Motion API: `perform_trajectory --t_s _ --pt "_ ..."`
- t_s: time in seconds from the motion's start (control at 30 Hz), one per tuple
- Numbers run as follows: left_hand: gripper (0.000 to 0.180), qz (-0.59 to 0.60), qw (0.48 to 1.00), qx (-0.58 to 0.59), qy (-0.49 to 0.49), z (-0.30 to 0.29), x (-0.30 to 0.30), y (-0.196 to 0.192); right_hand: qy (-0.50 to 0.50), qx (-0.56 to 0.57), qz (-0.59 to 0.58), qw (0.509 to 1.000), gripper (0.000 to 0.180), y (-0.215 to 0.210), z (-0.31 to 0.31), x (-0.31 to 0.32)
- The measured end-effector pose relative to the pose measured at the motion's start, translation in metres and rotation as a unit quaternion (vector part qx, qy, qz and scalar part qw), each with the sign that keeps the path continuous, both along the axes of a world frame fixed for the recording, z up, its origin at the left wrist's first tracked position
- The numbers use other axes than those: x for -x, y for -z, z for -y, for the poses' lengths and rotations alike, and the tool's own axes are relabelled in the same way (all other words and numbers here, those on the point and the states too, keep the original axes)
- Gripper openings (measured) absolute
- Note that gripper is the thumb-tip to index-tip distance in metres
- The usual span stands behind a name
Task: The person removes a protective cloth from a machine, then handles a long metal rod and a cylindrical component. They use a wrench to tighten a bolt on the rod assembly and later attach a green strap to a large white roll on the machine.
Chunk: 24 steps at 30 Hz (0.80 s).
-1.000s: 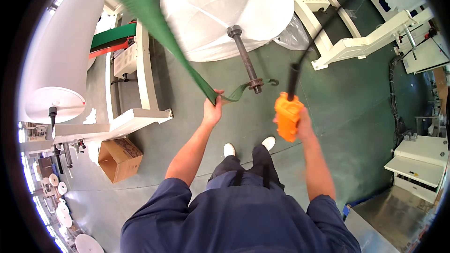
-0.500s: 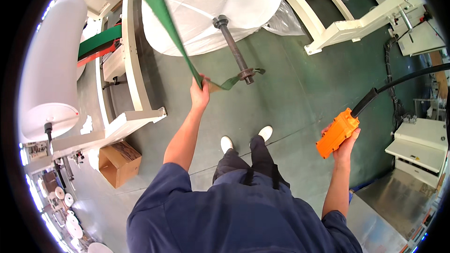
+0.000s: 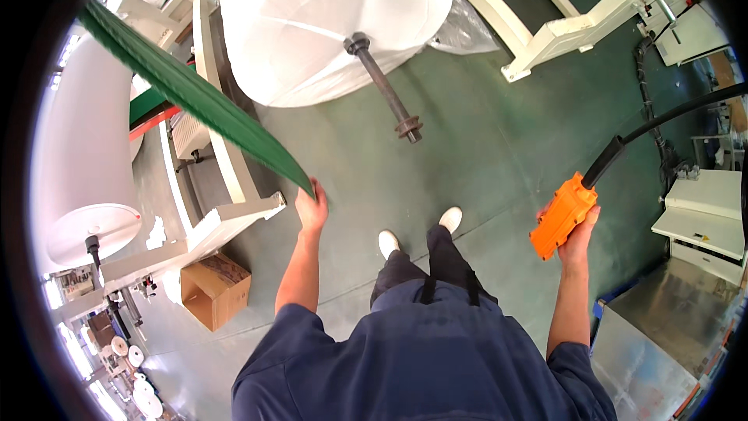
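Observation:
My left hand (image 3: 312,206) is closed on the lower end of a green lifting sling (image 3: 195,101), which slants up to the far left. In my right hand (image 3: 575,238) is an orange pendant control (image 3: 565,215), its black cable (image 3: 686,115) running off to the right. Ahead of me sits a big white wrapped roll (image 3: 319,0). A dark metal shaft (image 3: 382,87) sticks out of its core toward me, with a collar near the tip. The sling is apart from the shaft. My right fingertips are partly hidden behind the pendant.
Cream machine frames stand at the left (image 3: 226,148) and at the far right (image 3: 576,39). Another white roll (image 3: 93,148) on a shaft rises at the left. An open cardboard box (image 3: 216,292) lies on the floor by the left frame. A cream cabinet (image 3: 701,214) stands at the right.
The green sling has come off the shaft's end. My left hand has drawn it back toward me and to the left. My right hand still holds the pendant in nearly the same place.

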State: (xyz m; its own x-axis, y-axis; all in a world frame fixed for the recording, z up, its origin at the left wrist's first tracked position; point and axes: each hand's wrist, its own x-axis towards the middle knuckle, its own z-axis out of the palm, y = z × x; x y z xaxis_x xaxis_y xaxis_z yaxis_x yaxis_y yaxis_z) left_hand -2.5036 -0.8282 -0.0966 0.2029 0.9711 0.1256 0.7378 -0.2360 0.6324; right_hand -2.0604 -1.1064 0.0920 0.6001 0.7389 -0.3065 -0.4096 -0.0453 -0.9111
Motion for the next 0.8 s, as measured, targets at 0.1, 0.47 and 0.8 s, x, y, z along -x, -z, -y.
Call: perform_trajectory --t_s 0.1,0.47,0.8 --pt "0.017 -0.054 0.998 0.017 0.006 0.024 0.041 0.019 0.017 0.009 -0.019 1.0 0.084 0.0 0.002 -0.002" --pt "0.028 -0.153 0.975 0.149 0.057 0.116 0.185 0.018 -0.029 0.028 -0.051 0.998 0.083 -0.025 0.003 0.042" --pt "0.047 -0.096 0.972 0.207 0.056 0.199 0.234 0.034 -0.017 0.036 -0.076 0.996 0.081 -0.04 -0.004 0.109"
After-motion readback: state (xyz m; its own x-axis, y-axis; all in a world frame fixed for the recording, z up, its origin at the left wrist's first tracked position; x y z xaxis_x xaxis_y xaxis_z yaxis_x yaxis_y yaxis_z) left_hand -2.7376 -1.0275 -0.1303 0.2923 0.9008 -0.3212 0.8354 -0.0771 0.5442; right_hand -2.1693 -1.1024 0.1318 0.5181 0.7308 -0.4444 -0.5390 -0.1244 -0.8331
